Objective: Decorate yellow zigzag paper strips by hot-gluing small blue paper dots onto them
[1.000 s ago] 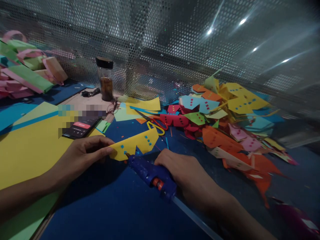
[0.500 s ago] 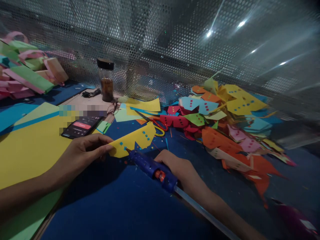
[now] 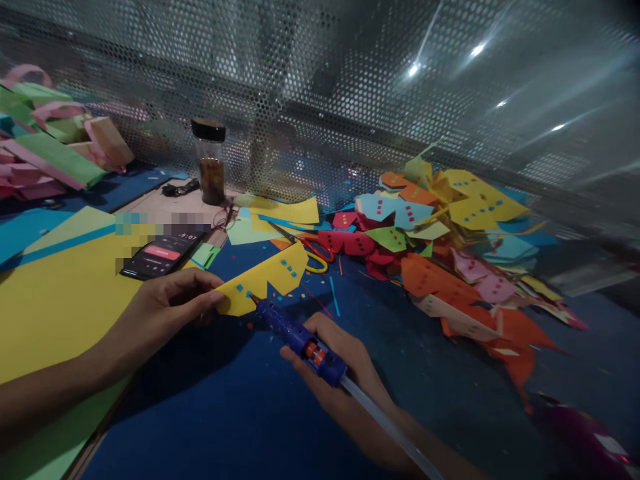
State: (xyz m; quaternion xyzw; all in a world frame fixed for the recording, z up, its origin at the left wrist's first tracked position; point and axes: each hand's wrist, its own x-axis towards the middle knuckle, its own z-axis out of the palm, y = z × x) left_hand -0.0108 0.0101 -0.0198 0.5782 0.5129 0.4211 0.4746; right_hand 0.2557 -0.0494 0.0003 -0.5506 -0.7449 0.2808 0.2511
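Between the thumb and fingers of my left hand (image 3: 173, 300) is the left end of a folded yellow paper cutout (image 3: 263, 280). Small blue squares dot its face, and a notch is cut in its lower edge. My right hand (image 3: 345, 373) is wrapped round a blue hot glue gun (image 3: 295, 337), with a long clear glue stick (image 3: 385, 420) sticking out of its back. The gun's nozzle tip meets the paper, or nearly so, beside a blue square near the left end. Just behind the cutout lie scissors (image 3: 316, 259) with red and yellow handles.
Many coloured paper cutouts (image 3: 440, 280) are heaped at the right. A lidded jar (image 3: 213, 163) and a phone (image 3: 163, 252) stand and lie at the back left, by yellow sheets (image 3: 60, 293). Pink and green paper pieces (image 3: 55, 147) pile up far left. A perforated metal wall (image 3: 280, 127) rises behind.
My right hand has shifted its hold on the glue gun, its thumb now showing below the barrel. The cutout and my left hand have hardly moved.
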